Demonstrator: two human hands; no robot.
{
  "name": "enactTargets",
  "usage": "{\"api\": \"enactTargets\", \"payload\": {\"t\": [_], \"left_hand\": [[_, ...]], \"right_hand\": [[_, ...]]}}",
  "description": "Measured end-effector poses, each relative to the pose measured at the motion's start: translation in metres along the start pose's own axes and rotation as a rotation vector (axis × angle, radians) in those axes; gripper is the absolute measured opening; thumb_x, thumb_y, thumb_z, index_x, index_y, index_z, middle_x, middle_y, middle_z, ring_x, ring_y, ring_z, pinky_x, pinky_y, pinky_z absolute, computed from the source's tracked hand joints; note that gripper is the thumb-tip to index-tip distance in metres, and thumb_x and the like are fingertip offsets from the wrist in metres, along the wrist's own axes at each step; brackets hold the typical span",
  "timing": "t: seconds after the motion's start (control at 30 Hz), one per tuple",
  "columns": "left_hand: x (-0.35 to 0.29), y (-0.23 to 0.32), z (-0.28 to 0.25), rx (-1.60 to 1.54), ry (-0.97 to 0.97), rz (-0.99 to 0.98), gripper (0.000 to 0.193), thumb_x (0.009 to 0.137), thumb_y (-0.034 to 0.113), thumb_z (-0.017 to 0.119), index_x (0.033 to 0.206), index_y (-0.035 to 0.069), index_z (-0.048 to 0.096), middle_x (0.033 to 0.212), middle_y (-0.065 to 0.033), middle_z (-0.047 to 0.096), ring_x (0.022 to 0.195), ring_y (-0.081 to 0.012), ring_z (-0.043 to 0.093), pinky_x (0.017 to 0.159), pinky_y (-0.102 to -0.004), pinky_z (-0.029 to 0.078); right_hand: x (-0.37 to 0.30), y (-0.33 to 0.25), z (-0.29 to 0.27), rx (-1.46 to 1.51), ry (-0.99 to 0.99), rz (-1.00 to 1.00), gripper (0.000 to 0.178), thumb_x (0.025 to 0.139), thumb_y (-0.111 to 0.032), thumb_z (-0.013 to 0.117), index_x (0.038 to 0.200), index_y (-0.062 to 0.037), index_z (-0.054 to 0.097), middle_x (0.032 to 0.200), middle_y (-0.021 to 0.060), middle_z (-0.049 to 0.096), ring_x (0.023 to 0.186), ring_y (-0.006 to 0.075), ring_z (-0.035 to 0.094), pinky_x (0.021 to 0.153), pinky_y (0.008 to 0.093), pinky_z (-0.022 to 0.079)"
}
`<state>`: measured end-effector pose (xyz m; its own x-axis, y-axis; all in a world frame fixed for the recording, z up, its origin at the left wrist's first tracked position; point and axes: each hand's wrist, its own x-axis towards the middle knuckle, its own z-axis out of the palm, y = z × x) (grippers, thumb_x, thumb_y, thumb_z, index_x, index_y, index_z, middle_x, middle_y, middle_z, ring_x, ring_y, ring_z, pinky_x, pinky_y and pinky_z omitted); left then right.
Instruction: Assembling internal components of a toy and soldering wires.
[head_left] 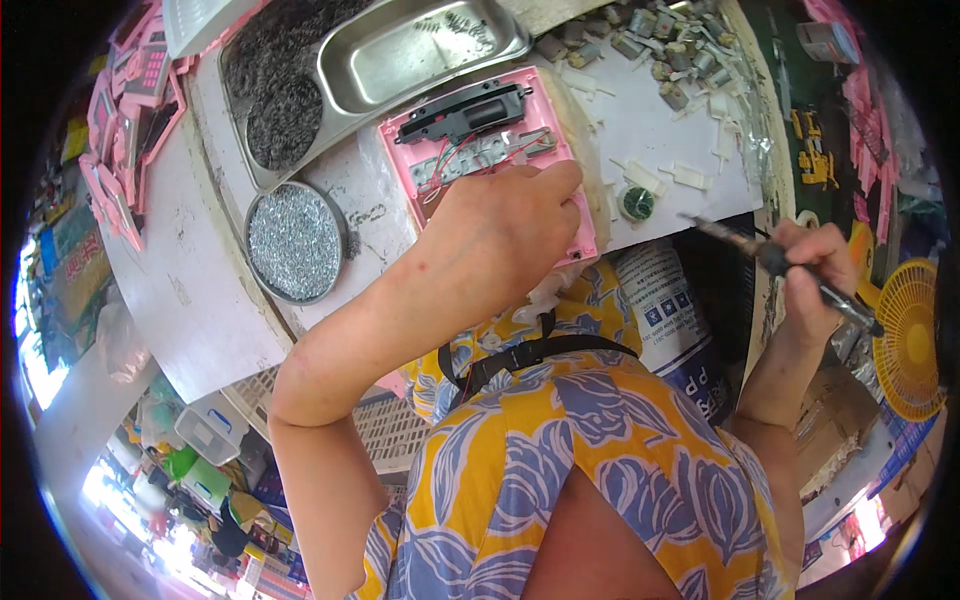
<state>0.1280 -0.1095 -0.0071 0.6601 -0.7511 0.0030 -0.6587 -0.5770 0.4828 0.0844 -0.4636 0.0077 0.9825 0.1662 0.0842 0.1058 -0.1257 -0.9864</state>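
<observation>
Head view: we see the pink casing (583,238) lying open near the middle of the counter's (190,310) near edge, close to the body, presumably so that the work sits straight below the eyes. The left hand (505,220) reaches over its near half, fingers bent down into it. We cannot tell whether they pinch anything, since their tips are hidden beneath the hand; resting there, it may also steady the casing. Beyond the knuckles we make out a black part (465,115) and red wires (455,160) inside.

The right hand (820,265) closes its fingers around the dark handle of a pen-like tool (775,262), out past the near edge, toward the right. Its thin tip points toward the counter, clear of the casing; we take this grip to leave the tip free and away from the skin.

Supplies ring the casing, likely for short reaches. Silvery bits (295,243) fill a round dish on the left, which probably stops them scattering. A metal tray (385,70) stands toward the far edge, while small metal-cased parts (675,95) lie loose near the far right corner.
</observation>
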Motion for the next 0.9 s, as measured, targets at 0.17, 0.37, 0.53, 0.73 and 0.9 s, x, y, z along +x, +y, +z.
{"api": "enactTargets", "payload": {"t": [0.17, 0.37, 0.53, 0.73, 0.9], "left_hand": [[0.003, 0.001, 0.001, 0.006, -0.001, -0.004, 0.006, 0.077, 0.005, 0.066, 0.083, 0.004, 0.063, 0.097, -0.0085, 0.060, 0.085, -0.0286, 0.065, 0.069, -0.0396, 0.056], [0.007, 0.005, 0.001, 0.032, -0.011, 0.019, 0.008, 0.078, 0.007, 0.063, 0.085, 0.003, 0.063, 0.100, -0.0086, 0.061, 0.088, -0.0279, 0.066, 0.069, -0.0391, 0.057], [0.011, 0.012, -0.003, 0.049, -0.027, -0.008, 0.011, 0.076, 0.005, 0.065, 0.087, 0.003, 0.064, 0.101, -0.0081, 0.061, 0.088, -0.0265, 0.066, 0.068, -0.0384, 0.057], [0.005, 0.010, -0.001, -0.005, 0.014, -0.053, 0.013, 0.079, 0.003, 0.069, 0.090, 0.002, 0.064, 0.101, -0.0090, 0.061, 0.086, -0.0276, 0.067, 0.068, -0.0402, 0.056], [-0.016, 0.013, 0.003, -0.209, 0.184, -0.228, 0.021, 0.082, 0.005, 0.073, 0.102, 0.004, 0.065, 0.103, -0.0122, 0.062, 0.083, -0.0301, 0.068, 0.070, -0.0396, 0.056]], "right_hand": [[-0.016, 0.006, -0.076, -0.068, 0.505, -0.036, 0.013, 0.093, -0.009, 0.066, 0.102, -0.0005, 0.062, 0.099, 0.0044, 0.059, 0.085, 0.0111, 0.056, 0.075, 0.0254, 0.047], [-0.023, -0.006, -0.158, -0.094, 1.045, -0.176, 0.010, 0.093, -0.009, 0.069, 0.098, -0.0021, 0.065, 0.087, 0.0004, 0.063, 0.069, 0.0052, 0.051, 0.063, 0.0217, 0.041], [0.012, 0.013, -0.192, -0.023, 1.164, -0.168, 0.011, 0.091, -0.009, 0.071, 0.099, -0.0029, 0.067, 0.086, 0.0012, 0.063, 0.067, 0.0059, 0.051, 0.061, 0.0214, 0.040], [0.054, 0.060, -0.236, 0.199, 0.870, -0.008, 0.013, 0.093, -0.018, 0.073, 0.096, -0.0074, 0.066, 0.085, 0.0017, 0.065, 0.069, 0.0116, 0.057, 0.067, 0.0284, 0.048], [0.027, 0.074, -0.194, 0.757, 0.807, 0.060, 0.027, 0.100, -0.029, 0.064, 0.112, -0.0046, 0.064, 0.102, 0.0122, 0.070, 0.088, 0.0240, 0.064, 0.089, 0.0414, 0.052]]}}
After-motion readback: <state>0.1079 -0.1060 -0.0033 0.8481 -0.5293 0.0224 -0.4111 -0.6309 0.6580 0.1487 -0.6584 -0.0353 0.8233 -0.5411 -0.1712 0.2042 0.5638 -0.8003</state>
